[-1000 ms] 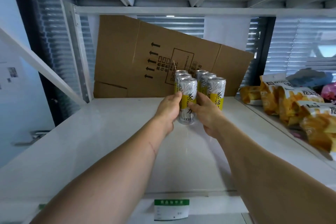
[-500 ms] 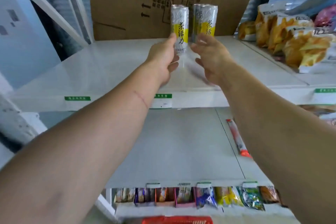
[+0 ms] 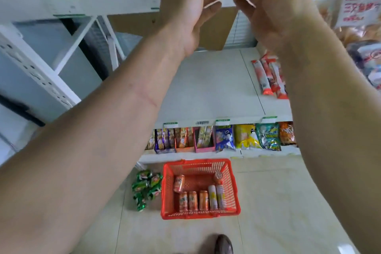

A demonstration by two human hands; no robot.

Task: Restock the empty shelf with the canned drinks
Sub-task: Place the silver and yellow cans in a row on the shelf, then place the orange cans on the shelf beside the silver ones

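Pulled back from the tall cans since a moment ago: left hand (image 3: 191, 4) and right hand (image 3: 268, 6), both loose and holding nothing, top middle of frame. Down at bottom middle, red plastic basket (image 3: 171, 192) on the floor with orange drink cans (image 3: 192, 201) and two pale yellow cans (image 3: 216, 197) inside. Just left of it, green cans (image 3: 145, 188) in a heap.

Head-worn camera looks steeply down past shelves to the floor.

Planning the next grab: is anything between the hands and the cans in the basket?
Nothing visible. Both the left hand and right hand are raised, empty; the cans lie uncovered in the open-topped basket below.
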